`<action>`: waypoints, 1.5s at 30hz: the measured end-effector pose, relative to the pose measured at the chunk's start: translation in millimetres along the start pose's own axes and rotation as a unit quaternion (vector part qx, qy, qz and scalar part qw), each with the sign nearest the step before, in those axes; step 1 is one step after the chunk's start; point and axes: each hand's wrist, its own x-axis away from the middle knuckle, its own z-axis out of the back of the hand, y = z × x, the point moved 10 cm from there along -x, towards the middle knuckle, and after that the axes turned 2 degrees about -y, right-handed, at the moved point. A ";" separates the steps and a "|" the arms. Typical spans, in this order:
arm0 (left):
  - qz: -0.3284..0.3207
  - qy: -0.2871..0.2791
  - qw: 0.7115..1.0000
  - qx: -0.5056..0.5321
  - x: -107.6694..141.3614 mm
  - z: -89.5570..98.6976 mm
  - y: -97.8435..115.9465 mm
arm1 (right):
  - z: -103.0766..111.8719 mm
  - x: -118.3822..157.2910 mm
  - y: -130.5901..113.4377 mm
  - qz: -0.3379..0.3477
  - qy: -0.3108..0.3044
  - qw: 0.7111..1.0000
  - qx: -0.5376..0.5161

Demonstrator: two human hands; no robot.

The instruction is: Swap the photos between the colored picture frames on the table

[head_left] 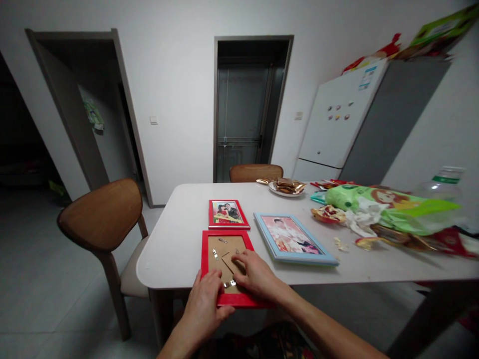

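A red picture frame (205,254) lies face down at the table's near edge, its brown backing board (223,244) upward. Small metal clips (215,255) sit on the board, and a thin dark slanting line or strip shows at its middle. My left hand (205,297) is closed on the frame's lower left corner, thumb along the near rim. Across the board from the right comes my right hand (258,277); its curled thumb and fingers press at the board's middle and right, partly covering it. Whether a small part is between them is hidden.
Beyond lies a red-framed photo (226,213); to the right is a blue-framed photo (292,237). Farther right are an opened pomegranate (329,214), crumpled tissue (364,219), a green bag (396,204) and a plate (275,189) of wrapped snacks. A wooden chair (105,214) stands left.
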 end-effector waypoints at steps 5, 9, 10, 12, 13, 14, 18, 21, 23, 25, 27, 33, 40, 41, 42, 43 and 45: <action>0.021 0.055 0.992 0.113 -1.1 16.7 -3.6 | 7.8 -8.3 5.5 -0.016 0.011 1.000 -0.024; 0.074 0.105 0.969 0.211 -7.3 28.7 -19.0 | 24.6 -8.9 0.7 -0.012 0.032 0.999 -0.012; 0.081 0.105 0.963 0.235 -9.9 28.2 -21.8 | 28.7 -8.8 -2.7 -0.012 0.037 0.999 -0.012; 0.085 0.110 0.948 0.285 -15.0 27.0 -26.8 | 35.2 -9.0 -13.6 -0.007 0.044 0.999 -0.021; 0.085 0.121 0.938 0.314 -16.8 28.0 -30.1 | 37.6 -9.1 -20.6 0.000 0.046 0.999 -0.027; 0.087 0.135 0.923 0.350 -17.9 29.6 -34.4 | 39.7 -9.1 -27.8 0.010 0.049 0.998 -0.036; 0.122 0.160 0.836 0.510 -14.9 37.3 -62.0 | 46.6 -6.8 -37.3 0.036 0.065 0.993 -0.086; 0.179 0.155 0.805 0.544 -2.4 48.3 -91.8 | 45.9 -2.0 -9.8 0.000 0.075 0.996 -0.050; 0.213 0.160 0.812 0.520 9.1 59.9 -113.5 | 39.1 3.1 20.0 -0.057 0.064 0.996 0.004; 0.229 0.168 0.833 0.475 18.3 72.6 -131.2 | 30.0 9.4 47.5 -0.113 0.045 0.991 0.045; 0.231 0.170 0.861 0.420 22.7 83.1 -141.9 | 20.6 13.7 62.9 -0.139 0.027 0.988 0.058; 0.216 0.128 0.955 0.155 17.1 97.0 -143.7 | 12.7 10.2 66.4 -0.141 0.027 0.989 0.021; 0.144 0.161 0.975 0.058 8.7 80.6 -99.2 | 5.2 14.7 73.2 -0.204 0.026 0.912 -0.356; 0.125 0.159 0.975 0.086 6.8 72.1 -83.0 | 2.6 15.8 68.1 -0.204 0.019 0.878 -0.432; 0.105 0.157 0.976 0.109 4.7 63.4 -64.2 | 2.3 16.6 62.0 -0.201 0.015 0.847 -0.492; 0.082 0.142 0.978 0.125 1.6 52.8 -43.0 | 3.9 17.1 55.3 -0.195 0.015 0.822 -0.535; 0.028 0.117 0.984 0.133 -4.9 34.3 0.7 | 10.7 17.0 42.3 -0.179 0.017 0.792 -0.584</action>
